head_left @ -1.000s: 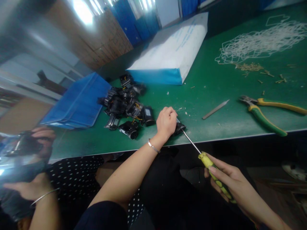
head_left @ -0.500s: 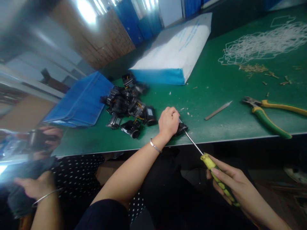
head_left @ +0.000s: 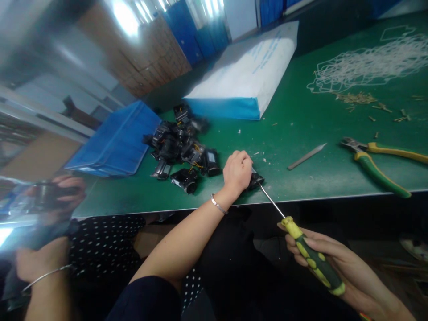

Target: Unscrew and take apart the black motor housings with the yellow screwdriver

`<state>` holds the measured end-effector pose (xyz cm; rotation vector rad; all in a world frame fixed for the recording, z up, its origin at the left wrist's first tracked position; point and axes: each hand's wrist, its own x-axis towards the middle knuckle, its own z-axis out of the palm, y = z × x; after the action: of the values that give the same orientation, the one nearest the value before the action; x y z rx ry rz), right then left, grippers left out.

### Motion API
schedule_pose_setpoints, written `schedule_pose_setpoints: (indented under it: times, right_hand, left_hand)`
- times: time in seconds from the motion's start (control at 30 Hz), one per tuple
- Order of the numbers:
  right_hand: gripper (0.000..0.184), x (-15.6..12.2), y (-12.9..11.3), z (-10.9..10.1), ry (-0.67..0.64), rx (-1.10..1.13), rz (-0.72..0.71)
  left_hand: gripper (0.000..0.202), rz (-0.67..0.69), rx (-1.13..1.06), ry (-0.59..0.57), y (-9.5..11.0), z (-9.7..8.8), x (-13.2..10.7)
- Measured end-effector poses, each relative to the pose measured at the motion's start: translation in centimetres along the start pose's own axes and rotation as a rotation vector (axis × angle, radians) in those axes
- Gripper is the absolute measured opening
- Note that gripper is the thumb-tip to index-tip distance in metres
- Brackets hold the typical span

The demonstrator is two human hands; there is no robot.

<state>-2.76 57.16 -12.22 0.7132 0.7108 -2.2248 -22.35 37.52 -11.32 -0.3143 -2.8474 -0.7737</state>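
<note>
My left hand (head_left: 236, 173) is closed over a small black part (head_left: 256, 180) and presses it onto the green table (head_left: 301, 133) near the front edge. My right hand (head_left: 337, 267) grips the yellow-and-green handle of a screwdriver (head_left: 312, 261) below the table edge. Its thin metal shaft (head_left: 271, 200) runs up and left, and the tip touches the black part under my left hand. A pile of similar black parts (head_left: 180, 145) with orange wires lies just left of my left hand.
Green-and-yellow pliers (head_left: 377, 162) and a thin metal file (head_left: 306, 156) lie to the right. A white and blue bag (head_left: 247, 73) and tangled white wire (head_left: 364, 64) sit further back. A blue bin (head_left: 117, 140) stands at the left. Another person's hands (head_left: 50, 200) hold a part at far left.
The view has drifted slightly. My right hand has slid a little lower and right along the screwdriver handle; my left hand stays on the black part.
</note>
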Motion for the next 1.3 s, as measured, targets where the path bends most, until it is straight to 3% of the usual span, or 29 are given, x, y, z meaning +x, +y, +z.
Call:
schedule_pose_setpoints:
  times: [0.27, 0.43, 0.63, 0.83, 1.07, 1.23, 1.3]
  right_hand:
    - [0.038, 1.1, 1.0, -1.7, -0.1, 0.246, 0.173]
    - [0.04, 1.9, 1.9, -1.2, -0.254, 0.361, 0.149]
    - [0.034, 1.6, 2.0, 1.3, -0.149, -0.026, -0.051]
    - [0.047, 1.2, 1.2, 2.1, -0.138, -0.237, -0.111]
    - [0.061, 2.1, 1.5, 0.9, -0.07, -0.502, -0.235]
    - [0.056, 2.6, 0.9, -0.4, 0.133, -1.012, -0.592]
    - [0.054, 2.4, 0.5, -0.6, 0.134, -1.096, -0.584]
  left_hand:
    - [0.023, -0.015, 0.032, -0.008, 0.2, -0.1, -0.1]
    - [0.022, -0.023, 0.047, -0.012, 0.4, -0.1, -0.1]
    - [0.023, -0.006, 0.036, 0.002, 0.3, -0.1, -0.1]
    - [0.025, -0.016, 0.051, -0.001, 0.3, -0.2, 0.1]
    - [0.026, -0.02, 0.045, -0.024, 0.3, -0.3, 0.3]
    - [0.025, -0.005, 0.071, -0.028, 0.4, -0.3, 0.4]
    - [0.025, 0.0, 0.062, -0.018, 0.4, -0.3, 0.3]
